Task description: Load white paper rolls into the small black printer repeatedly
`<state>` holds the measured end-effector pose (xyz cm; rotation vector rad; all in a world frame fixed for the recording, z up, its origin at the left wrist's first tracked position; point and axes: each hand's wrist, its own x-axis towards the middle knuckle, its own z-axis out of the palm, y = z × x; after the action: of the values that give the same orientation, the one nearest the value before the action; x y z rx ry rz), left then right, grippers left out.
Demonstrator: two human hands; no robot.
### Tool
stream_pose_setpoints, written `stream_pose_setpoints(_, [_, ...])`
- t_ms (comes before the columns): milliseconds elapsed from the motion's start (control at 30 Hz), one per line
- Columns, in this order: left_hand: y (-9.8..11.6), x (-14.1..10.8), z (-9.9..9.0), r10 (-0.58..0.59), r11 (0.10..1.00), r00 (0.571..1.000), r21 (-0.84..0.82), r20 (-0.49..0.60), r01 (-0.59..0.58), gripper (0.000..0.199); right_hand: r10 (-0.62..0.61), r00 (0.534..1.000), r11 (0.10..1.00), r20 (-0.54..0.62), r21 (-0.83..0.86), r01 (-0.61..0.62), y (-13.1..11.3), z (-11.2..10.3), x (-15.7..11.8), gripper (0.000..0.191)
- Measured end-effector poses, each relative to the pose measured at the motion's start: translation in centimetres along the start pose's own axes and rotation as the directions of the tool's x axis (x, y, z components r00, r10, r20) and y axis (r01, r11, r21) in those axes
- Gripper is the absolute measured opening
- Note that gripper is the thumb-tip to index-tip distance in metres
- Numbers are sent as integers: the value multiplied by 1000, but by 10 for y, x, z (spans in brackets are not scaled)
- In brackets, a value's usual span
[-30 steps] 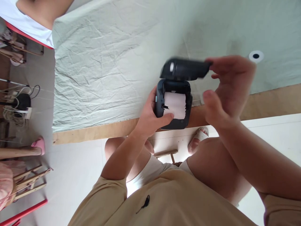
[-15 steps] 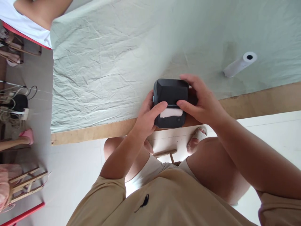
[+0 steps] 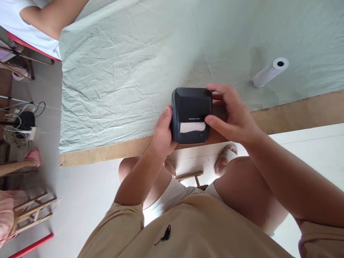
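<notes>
The black printer (image 3: pixel 192 102), left of the paper roll (image 3: pixel 268 74), is clasped at opposite sides by left hand (image 3: pixel 162 130) and right hand (image 3: pixel 235 116). Steady handling favours thumbs clear of the paper strip (image 3: pixel 192 127).

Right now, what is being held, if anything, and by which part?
The black printer, by its opposite sides: left hand along its left side, right hand with thumb and fingertips at its right edge.
</notes>
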<state>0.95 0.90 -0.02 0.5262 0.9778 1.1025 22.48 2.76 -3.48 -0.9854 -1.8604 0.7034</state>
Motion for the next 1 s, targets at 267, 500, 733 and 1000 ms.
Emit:
stream_pose_setpoints(267, [3, 3, 1, -5, 1000, 1000, 7, -1, 5, 51, -137, 977, 980, -161, -164, 110, -25, -12, 7, 52])
stream_pose_setpoints(500, [4, -3, -4, 31, 986, 987, 156, 157, -56, 55, -63, 860, 997, -506, -74, 30, -54, -1, 16, 7])
stream_pose_setpoints(733, [5, -8, -2, 62, 964, 983, 245, 175, -105, 64, -131, 971, 864, -199, -504, 14, -56, -1, 19, 13])
stream_pose_setpoints(1000, [10, -9, -2, 20, 950, 982, 303, 190, -78, 62, 44, 998, 880, 48, -474, -16, -63, -12, 17, 30])
